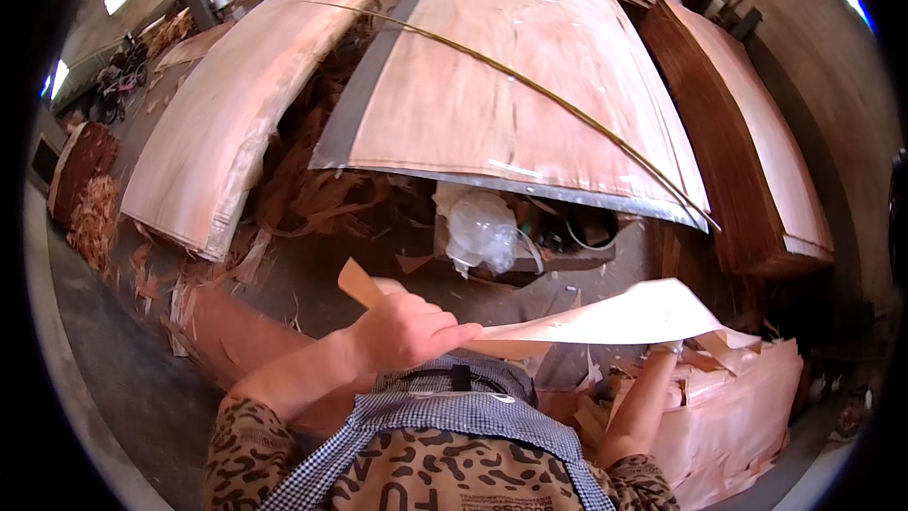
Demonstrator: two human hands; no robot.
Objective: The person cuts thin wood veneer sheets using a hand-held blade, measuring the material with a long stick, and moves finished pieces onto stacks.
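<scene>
A thin pale wood veneer strip (605, 317) stretches in front of my body, bent and twisted toward its right end. Closed around its left part is my left hand (405, 329), with a short end of the strip poking out above the fist. My right hand (666, 348) reaches to the strip's right end, beside a stack of veneer pieces (738, 421). The strip covers its fingers, so their grip does not show. A checked apron (454, 407) lies over my patterned top.
Ahead stands a table bearing a large veneer sheet (501, 66), crossed by a long thin stick (558, 104). Veneer stacks flank it at left (246, 66) and right (757, 132). A clear plastic bag (480, 232) sits beneath the table's near edge. Veneer scraps (331, 194) litter the floor.
</scene>
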